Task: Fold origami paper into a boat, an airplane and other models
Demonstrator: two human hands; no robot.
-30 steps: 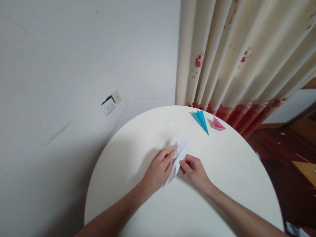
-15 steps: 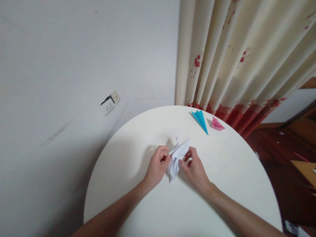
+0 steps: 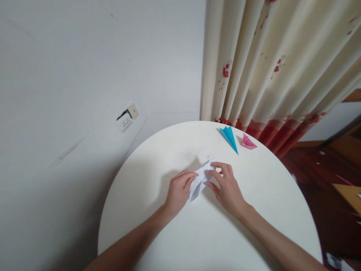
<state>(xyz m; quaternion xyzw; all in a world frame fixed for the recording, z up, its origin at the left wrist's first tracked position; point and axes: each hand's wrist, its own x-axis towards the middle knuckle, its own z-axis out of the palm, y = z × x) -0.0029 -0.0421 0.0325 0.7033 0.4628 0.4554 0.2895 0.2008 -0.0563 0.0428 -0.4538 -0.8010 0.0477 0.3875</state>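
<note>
A white paper crane, folded with pointed ends, is between my hands above the middle of the round white table. My left hand pinches its left edge between thumb and fingers. On the other side, my right hand has its bent fingertips on the upper right wing, with the thumb lower down at the paper's right edge. The fingers cover part of the crane's right side. A thin white tip shows past the fingers at the far end.
A blue paper plane and a pink paper boat lie near the table's far right edge. Behind stand a wall with a socket and a cream curtain with red flowers. A wooden surface is at the right.
My right hand has moved up and over the crane's right wing, its fingers now lying on the paper. The crane looks flatter and turned slightly. My left fingers have stretched further along its edge.
</note>
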